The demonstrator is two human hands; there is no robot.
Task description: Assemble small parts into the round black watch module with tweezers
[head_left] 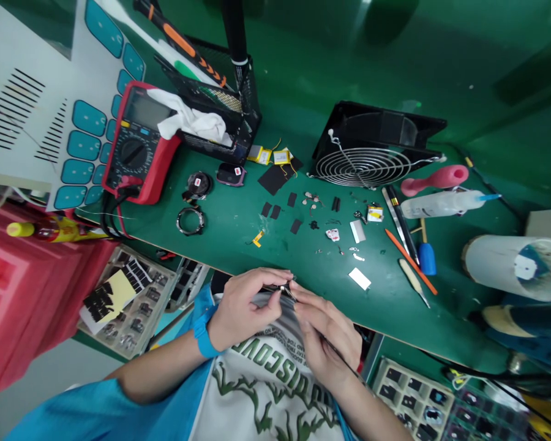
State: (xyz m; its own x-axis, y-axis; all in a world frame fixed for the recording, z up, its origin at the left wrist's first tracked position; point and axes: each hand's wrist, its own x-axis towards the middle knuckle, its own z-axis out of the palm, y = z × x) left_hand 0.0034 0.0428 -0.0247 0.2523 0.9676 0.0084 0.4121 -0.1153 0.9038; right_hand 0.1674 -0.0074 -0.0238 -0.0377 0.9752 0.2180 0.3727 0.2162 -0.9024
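My left hand [250, 303] is closed at the table's front edge, its thumb and fingers around a small dark part [282, 288] with a shiny bit on it. From the other side my right hand [326, 331] meets it, fingers closed at the same part. A thin dark cord or tool runs from there under my right palm; which it is I cannot tell. Much of the small part is hidden by my fingers. On the table beyond my hands lie a yellow flex piece [258, 239], small black pads [270, 211] and a white rectangle [359, 278].
A black fan [376, 144] stands at the back, with a multimeter [135, 147] and black mesh holder [211, 104] to its left. Tweezers [395, 217], an orange stick [411, 262], a bottle [443, 204] and a white cylinder [496, 263] are on the right. Parts trays [416, 398] sit below.
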